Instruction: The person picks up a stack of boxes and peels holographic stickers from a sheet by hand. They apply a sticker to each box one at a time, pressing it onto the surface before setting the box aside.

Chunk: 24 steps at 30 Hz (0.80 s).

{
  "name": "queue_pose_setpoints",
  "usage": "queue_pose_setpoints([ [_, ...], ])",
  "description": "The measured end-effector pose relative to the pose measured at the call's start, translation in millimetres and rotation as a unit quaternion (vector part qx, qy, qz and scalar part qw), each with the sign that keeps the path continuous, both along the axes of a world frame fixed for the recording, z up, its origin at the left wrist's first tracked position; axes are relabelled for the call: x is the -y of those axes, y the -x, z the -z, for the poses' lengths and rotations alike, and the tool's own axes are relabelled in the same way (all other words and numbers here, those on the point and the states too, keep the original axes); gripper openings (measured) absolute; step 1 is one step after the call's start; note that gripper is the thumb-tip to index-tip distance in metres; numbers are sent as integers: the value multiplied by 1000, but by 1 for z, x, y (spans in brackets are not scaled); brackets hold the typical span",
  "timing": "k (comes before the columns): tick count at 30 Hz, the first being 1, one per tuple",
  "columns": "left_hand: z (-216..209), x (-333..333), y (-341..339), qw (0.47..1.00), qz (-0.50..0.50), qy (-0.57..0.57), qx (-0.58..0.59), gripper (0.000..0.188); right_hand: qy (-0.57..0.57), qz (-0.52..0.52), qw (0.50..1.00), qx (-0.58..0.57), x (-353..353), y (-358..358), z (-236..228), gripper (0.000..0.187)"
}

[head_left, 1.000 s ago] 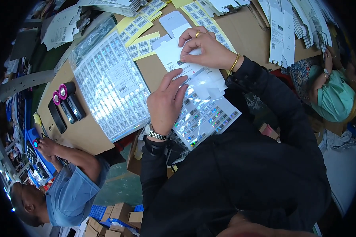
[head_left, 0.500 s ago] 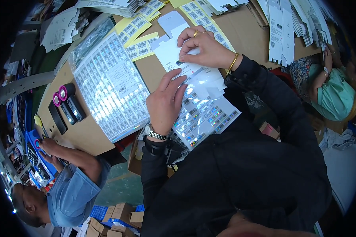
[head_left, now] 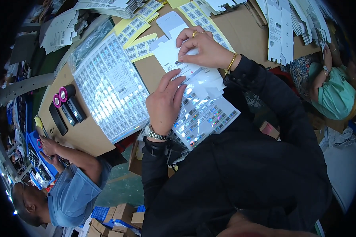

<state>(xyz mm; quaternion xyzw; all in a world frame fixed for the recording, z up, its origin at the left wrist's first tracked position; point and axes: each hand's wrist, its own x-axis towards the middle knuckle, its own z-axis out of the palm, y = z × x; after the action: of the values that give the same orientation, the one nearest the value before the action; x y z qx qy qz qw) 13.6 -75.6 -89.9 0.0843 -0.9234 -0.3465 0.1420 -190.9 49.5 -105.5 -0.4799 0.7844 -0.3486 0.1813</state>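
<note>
A flat white box blank [head_left: 167, 53] lies on the table before me, with print and a small dark patch on its face. My right hand [head_left: 199, 47] rests on it, thumb and forefinger pinched together at the dark patch; what they hold, if anything, is too small to make out. Just nearer, my left hand [head_left: 166, 100] has its fingers curved and slightly apart, with the tips on the blank's printed face. Below the blank, a sheet of small shiny holographic stickers [head_left: 205, 120] extends over the table's near edge.
Left of my hands lies a large bagged sheet of stickers [head_left: 106, 87]. Yellow-backed barcode label sheets [head_left: 140, 47] lie beyond. Stacked white box blanks [head_left: 281, 35] stand at the right. Two black devices with pink-ringed rollers [head_left: 67, 93] sit far left. Co-workers [head_left: 77, 185] are on both sides.
Both hands keep nearly the same place on the box blank. The whole view has shifted very slightly. At the left, the co-worker's hands have moved a little.
</note>
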Motion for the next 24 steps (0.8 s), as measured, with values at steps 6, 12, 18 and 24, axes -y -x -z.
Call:
queue_pose_setpoints([
  [6, -1, 0, 1, 1000, 2, 10, -1, 18, -4, 0, 1000, 7, -1, -2, -2, 10],
  [12, -2, 0, 1, 1000, 3, 12, 6, 18, -8, 1, 1000, 4, -1, -2, -2, 9],
  [18, 0, 0, 1, 1000, 7, 21, -8, 17, -8, -2, 1000, 5, -1, -1, 0, 9],
  [24, -3, 0, 2, 1000, -1, 18, 16, 16, -2, -5, 1000, 0, -1, 0, 2, 9],
])
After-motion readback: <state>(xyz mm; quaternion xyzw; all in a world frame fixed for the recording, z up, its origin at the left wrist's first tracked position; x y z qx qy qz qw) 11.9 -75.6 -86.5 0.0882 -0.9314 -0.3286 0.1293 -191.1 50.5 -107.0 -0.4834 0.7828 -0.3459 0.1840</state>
